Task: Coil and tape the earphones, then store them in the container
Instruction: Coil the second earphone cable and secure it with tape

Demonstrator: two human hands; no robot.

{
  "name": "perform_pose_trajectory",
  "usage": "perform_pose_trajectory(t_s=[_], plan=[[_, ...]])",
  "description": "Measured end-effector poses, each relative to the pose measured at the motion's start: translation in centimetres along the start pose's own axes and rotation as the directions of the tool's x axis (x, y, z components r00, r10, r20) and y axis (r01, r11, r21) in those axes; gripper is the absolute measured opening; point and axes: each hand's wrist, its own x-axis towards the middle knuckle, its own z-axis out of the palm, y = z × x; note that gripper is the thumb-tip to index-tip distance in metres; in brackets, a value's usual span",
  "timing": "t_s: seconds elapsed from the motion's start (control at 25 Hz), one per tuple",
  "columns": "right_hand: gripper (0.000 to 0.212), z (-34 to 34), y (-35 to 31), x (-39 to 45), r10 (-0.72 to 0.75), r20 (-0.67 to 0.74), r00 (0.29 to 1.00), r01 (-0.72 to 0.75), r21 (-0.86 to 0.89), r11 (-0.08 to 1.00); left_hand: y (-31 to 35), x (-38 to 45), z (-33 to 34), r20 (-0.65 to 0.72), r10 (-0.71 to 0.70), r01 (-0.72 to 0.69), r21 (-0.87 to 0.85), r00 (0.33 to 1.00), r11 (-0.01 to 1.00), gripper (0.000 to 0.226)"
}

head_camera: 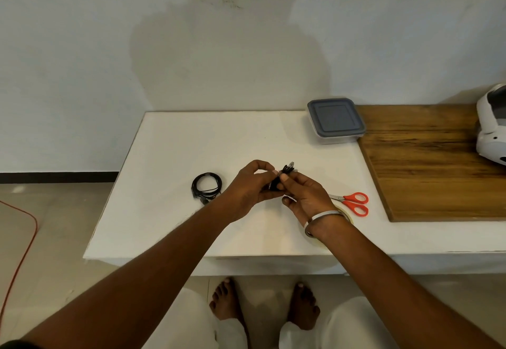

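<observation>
The room is bounded by a pale plastered wall point(219, 47) carrying a broad darker patch, with a dark skirting strip at its foot on the left. The floor point(54, 225) is light tile; a red cable point(26, 236) runs across it at the left edge. The white bench point(169, 211) stands against the wall. On its right portion lies a brown wooden board point(432, 162), and a white device point(492, 126) sits on that board at the frame edge, only partly in view.

At the far side of the bench, beside the board, stands the container point(336, 120), clear-walled with a grey lid. The lid is on. Nothing can be made out inside it.

Both hands are raised just above the middle of the bench. The left hand point(252, 184) and the right hand point(306, 195) each pinch a small black bundle of earphones point(284, 174) between them, fingers curled on it. Whether tape is already round this bundle cannot be told.

A second coiled set point(206, 185) lies on the bench just left of the hands, wound into a loop; tape on it is not discernible.

The tape roll point(347, 213) lies largely hidden under the right wrist. Red-handled scissors point(353, 202) lie just beyond it.

Judgement: coiling appears done, taping is in hand or pending, and opening the container and storing remain outstanding.
</observation>
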Motion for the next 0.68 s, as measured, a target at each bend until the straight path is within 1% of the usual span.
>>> perform_pose_trajectory(t_s=[0.12, 0.24, 0.4, 0.6, 0.68], plan=[[0.011, 0.3, -0.1, -0.1, -0.017, -0.037, 0.999, 0.017, -0.004, 1.000, -0.4, -0.2, 0.2, -0.064, 0.152, -0.141, 0.147, 0.986, 0.979, 0.005], [0.011, 0.5, 0.0, 0.0, -0.032, -0.073, 0.997, 0.031, -0.008, 0.999, -1.0, -0.2, 0.3, -0.073, 0.264, -0.240, 0.241, 0.962, 0.941, 0.012], [0.009, 0.4, 0.1, 0.6, -0.057, -0.122, 0.991, 0.053, -0.035, 0.998, -1.5, 0.0, 0.1, -0.084, 0.328, -0.287, 0.314, 0.941, 0.905, 0.015], [0.009, 0.2, 0.1, 1.1, -0.135, -0.127, 0.983, 0.113, -0.168, 0.979, -1.6, -0.3, -0.6, -0.069, 0.362, -0.316, 0.358, 0.929, 0.878, 0.010], [0.006, 0.1, 0.0, 1.2, -0.181, -0.127, 0.975, 0.142, -0.266, 0.953, -1.6, -0.1, -0.8, -0.064, 0.354, -0.307, 0.372, 0.933, 0.876, 0.010]])
